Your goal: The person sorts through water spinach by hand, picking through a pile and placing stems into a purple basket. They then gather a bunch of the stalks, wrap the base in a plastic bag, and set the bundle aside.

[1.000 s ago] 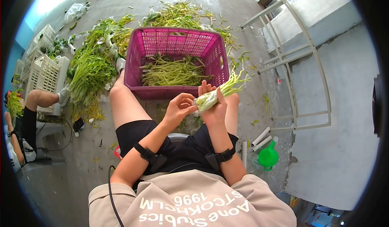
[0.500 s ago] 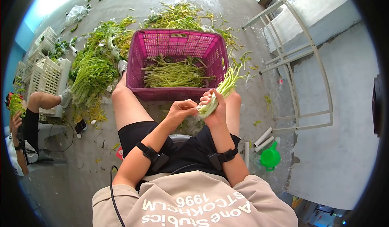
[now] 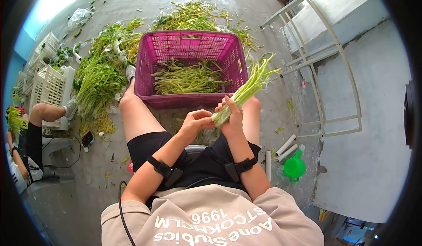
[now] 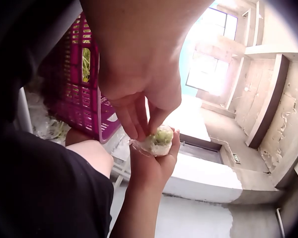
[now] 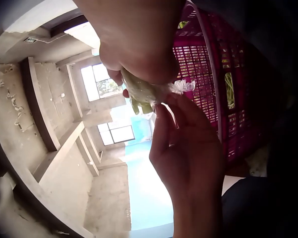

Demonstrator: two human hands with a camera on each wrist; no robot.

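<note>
A bunch of pale green vegetable stalks (image 3: 249, 90) slants up and to the right from my right hand (image 3: 233, 119), whose fingers and thumb curl round its lower part. Clear plastic film (image 5: 181, 87) wraps the base and sticks out in a crumpled end. With thumb and fingertips, my left hand (image 3: 196, 123) pinches at that base end. In the left wrist view the cut, whitish stalk ends (image 4: 161, 141) show beneath the left fingertips. Beyond both hands stands a magenta crate (image 3: 189, 100) with many similar stalks (image 3: 189, 78) lying in it.
Heaps of leafy greens (image 3: 100, 72) and yellowed trimmings (image 3: 189, 18) lie on the floor around the crate. A metal frame (image 3: 314, 72), white tubes (image 3: 286, 145) and a green plastic container (image 3: 294, 167) are on the right. At left, another person (image 3: 33, 136) sits near white crates (image 3: 47, 85).
My right fingers have gone from extended to curled round the stalks. The bunch now reaches farther up and right. My left hand stays at the base end, its fingertips pinching there.
</note>
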